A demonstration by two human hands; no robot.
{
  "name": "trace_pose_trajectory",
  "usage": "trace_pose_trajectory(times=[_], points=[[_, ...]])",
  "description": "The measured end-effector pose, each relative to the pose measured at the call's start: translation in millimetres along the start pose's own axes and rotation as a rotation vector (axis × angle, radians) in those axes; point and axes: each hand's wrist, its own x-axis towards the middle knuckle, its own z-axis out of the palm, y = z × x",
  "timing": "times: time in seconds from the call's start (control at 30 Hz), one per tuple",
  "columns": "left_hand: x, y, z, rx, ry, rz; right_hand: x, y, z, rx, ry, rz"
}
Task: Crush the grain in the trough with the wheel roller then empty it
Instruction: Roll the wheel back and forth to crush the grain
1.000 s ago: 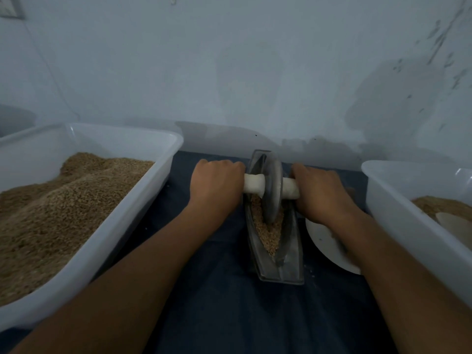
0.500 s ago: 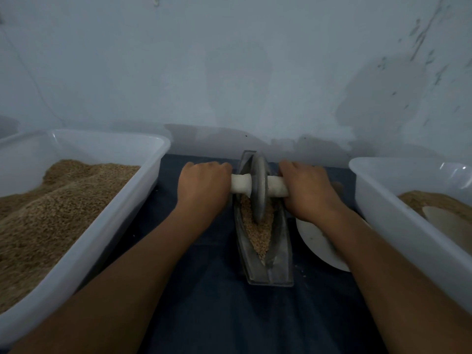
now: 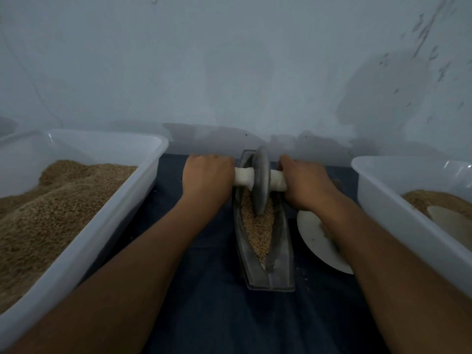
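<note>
Dim, bluish light with a soft, slightly grainy picture. Broad vague shadows lie on the wall (image 3: 229,72) above the trough (image 3: 278,277). Small glints mark the right tub's rim (image 3: 449,164). Wide-angle bending curves both tubs outward from the trough.

A single head-worn wide-angle camera looks forward and down, close over a dark blue cloth-covered table (image 3: 204,315), facing a pale plastered wall (image 3: 229,60).

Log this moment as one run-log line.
phase: crushing | left hand: grips roller handle | right hand: grips roller handle | wheel roller: far end of trough | grain: not emptied
</note>
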Motion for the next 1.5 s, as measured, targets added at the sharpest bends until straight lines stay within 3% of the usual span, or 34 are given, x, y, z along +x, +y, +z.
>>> trace_pose_trajectory(times=[0.5,0.77,1.13,1.5], points=[[14.8,-4.5,13.6,-0.022,-0.01,-0.02,32.6,2.9,-4.6,-0.046,-0.119,0.009],[22.8,3.7,5.8,0.034,0.053,0.028,28.2,11.0,1.9,0.066,-0.171,0.038],[12.2,4.5,1.9,0.017,0.081,0.031,13.5,6.3,8.4,0.013,-0.017,0.033],[-14.4,5.9,-9.0,-0.002,0.094,0.006,-15.0,-1.7,4.6,0.034,0.015,0.045]])
